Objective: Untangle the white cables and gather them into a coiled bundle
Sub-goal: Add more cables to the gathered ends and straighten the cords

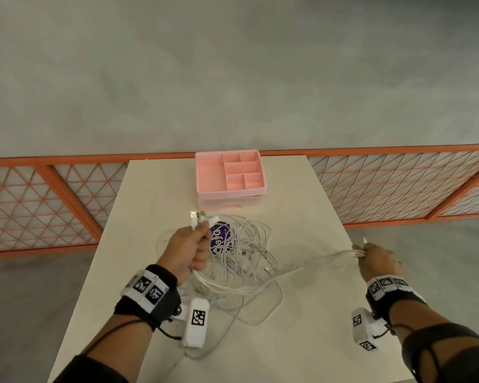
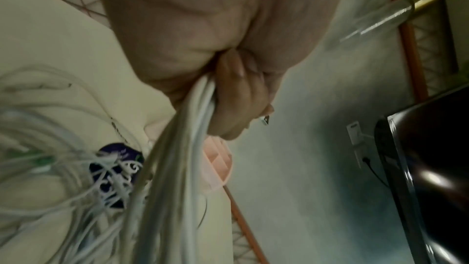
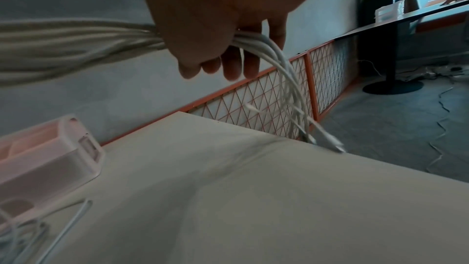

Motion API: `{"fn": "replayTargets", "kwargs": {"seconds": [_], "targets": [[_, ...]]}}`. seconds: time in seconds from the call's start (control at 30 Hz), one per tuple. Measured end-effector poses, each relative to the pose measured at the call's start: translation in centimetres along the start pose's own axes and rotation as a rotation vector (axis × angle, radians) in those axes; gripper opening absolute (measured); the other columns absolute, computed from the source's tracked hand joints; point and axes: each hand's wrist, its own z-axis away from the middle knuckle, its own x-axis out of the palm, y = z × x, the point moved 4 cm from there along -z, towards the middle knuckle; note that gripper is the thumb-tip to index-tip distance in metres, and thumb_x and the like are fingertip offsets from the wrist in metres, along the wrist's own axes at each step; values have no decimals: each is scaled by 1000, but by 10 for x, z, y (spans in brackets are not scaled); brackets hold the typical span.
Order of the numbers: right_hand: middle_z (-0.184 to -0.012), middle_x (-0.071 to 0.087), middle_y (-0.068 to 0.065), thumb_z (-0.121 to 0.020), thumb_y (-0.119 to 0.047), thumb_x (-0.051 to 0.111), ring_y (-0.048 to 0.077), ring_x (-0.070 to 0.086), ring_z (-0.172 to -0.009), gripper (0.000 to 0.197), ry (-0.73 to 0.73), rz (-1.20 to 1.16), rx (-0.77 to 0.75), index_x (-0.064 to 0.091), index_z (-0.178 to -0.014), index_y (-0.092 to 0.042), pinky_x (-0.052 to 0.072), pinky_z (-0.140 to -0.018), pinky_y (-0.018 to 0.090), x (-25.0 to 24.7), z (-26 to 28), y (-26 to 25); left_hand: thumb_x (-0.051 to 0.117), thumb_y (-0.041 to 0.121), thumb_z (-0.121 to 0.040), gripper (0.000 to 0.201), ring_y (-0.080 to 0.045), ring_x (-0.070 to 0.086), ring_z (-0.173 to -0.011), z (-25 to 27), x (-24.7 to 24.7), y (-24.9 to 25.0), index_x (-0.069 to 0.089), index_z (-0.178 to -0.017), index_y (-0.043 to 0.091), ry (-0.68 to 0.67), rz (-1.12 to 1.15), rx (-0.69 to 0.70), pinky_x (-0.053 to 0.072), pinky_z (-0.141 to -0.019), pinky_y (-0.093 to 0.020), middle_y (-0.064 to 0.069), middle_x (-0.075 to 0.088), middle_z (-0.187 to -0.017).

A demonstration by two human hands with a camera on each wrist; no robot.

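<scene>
Above the cream table, the left hand clenches the plug ends of the white cables while the right hand grips the far ends, drawing strands taut, likely to expose the tangle sagging between, near the pink organiser tray.

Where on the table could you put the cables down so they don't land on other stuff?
Bare table lies near the front edge, right of the white cables. The middle, between them and the pink organizer, is crowded.
</scene>
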Motion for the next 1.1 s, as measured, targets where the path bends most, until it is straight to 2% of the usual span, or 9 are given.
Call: {"fn": "replayTargets", "kwargs": {"seconds": [0.1, 0.17, 0.27, 0.37, 0.5, 0.6, 0.8, 0.97, 1.1], "targets": [[-111, 65, 2, -95, -34, 50, 26, 58, -108, 19, -317, 145, -16, 62, -103, -21, 50, -94, 41, 27, 8, -8, 45, 30, -105, 32, -10, 21, -42, 8, 20, -15, 50, -78, 14, -13, -90, -14, 16, -41, -16, 2, 29, -58], [-123, 62, 1, -87, -41, 62, 25, 57, -117, 34, -486, 214, -88, 61, -113, -20, 47, -101, 39, 40, 17, -17, 45, 31, -105, 33, -10, 21, -44, 10, 30, -22, 48, -77, 15, -32, -122, -18, 15, -43, -18, 2, 28, -57], [-138, 52, 4, -86, -31, 69, 22, 51, -128, 53, -633, 132, -151, 51, -133, -15, 42, -105, 30, 41, 32, -40, 44, 32, -106, 35, -10, 21, -43, 10, 36, -30, 48, -75, 15, -37, -149, -30, 16, -43, -17, 4, 28, -55], [-143, 49, 6, -92, -27, 61, 23, 48, -131, 47, -580, -120, -221, 51, -136, -14, 39, -105, 29, 23, 38, -81, 44, 33, -106, 35, -10, 20, -43, 8, 40, -34, 46, -75, 15, -54, -172, -32, 16, -43, -17, 5, 27, -53], [-116, 69, 0, -94, -40, 62, 17, 67, -105, 37, -370, -828, -393, 63, -122, -16, 49, -91, 27, -34, 61, -161, 46, 32, -105, 36, -10, 19, -43, 5, 46, -38, 47, -73, 16, -72, -194, -41, 15, -43, -17, 4, 27, -53], [-106, 70, -4, -93, -43, 63, 10, 71, -90, 42, -494, -1107, -553, 57, -128, -20, 54, -83, 24, -67, 94, -217, 45, 29, -106, 38, -10, 17, -44, 5, 53, -38, 45, -69, 16, -104, -219, -35, 15, -44, -18, 4, 25, -53], [-95, 65, -11, -100, -27, 54, -4, 58, -79, 28, -467, -1008, -648, 64, -123, -16, 44, -80, 19, -69, 114, -256, 39, 14, -104, 37, -9, 21, -43, 9, 56, -34, 32, -68, 16, -137, -253, -20, 18, -45, -22, 4, 29, -51], [-116, 59, -5, -98, -24, 53, 8, 58, -104, 31, -429, -971, -597, 61, -128, -18, 45, -96, 26, -64, 115, -257, 42, 19, -106, 33, -12, 28, -44, 8, 47, -37, 41, -73, 13, -182, -292, 4, 29, -43, -24, 3, 41, -54], [-92, 69, -6, -94, -18, 54, 5, 61, -77, 22, -498, -1039, -594, 68, -112, -18, 50, -77, 25, -63, 116, -257, 43, 17, -105, 33, -13, 33, -45, 8, 47, -36, 43, -72, 12, -197, -320, 6, 34, -43, -25, 1, 42, -54]]}}
